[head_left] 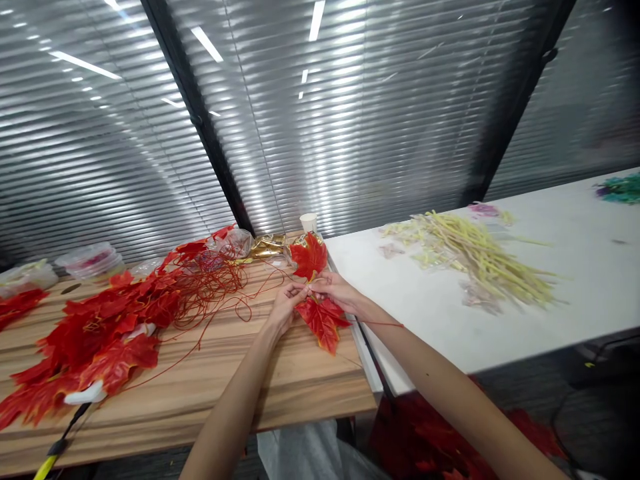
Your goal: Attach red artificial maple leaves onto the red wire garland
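Note:
My left hand (286, 305) and my right hand (337, 291) meet over the wooden table, fingertips pinched together at the stems between two red artificial maple leaves. The upper maple leaf (310, 256) points away from me; the lower maple leaf (324, 323) hangs toward me beneath my fingers. What exactly lies between the fingertips is too small to make out. A thin red cord (380, 324) crosses by my right wrist. Left of my hands is a loose tangle of red cord (215, 287), beside a heap of red maple leaves (107, 320).
Gold packets (269, 246) and a paper cup (309, 222) stand behind my hands. Clear plastic tubs (90, 261) sit far left; a white object (86, 394) with a dark lead lies near the leaves. Yellow fuzzy stems (480, 257) cover part of the white table (410, 340).

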### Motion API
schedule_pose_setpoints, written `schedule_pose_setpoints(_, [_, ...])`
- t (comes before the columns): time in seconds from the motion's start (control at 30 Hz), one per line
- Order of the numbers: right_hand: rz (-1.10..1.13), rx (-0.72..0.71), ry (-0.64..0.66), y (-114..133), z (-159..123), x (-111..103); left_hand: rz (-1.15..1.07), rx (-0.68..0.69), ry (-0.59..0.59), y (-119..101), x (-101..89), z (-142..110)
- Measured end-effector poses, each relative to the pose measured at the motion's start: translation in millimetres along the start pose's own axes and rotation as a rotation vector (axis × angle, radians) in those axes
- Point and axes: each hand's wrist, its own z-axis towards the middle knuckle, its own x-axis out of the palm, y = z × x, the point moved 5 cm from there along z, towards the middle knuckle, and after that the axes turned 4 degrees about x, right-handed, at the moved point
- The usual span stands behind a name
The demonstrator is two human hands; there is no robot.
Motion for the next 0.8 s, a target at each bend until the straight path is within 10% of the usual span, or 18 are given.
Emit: schedule_pose_setpoints(0.8, [-0.021,-0.039,-0.102,-2.9,0.4,-0.4,-0.029,0.052,-0.041,-3.6,0.7,-2.0])
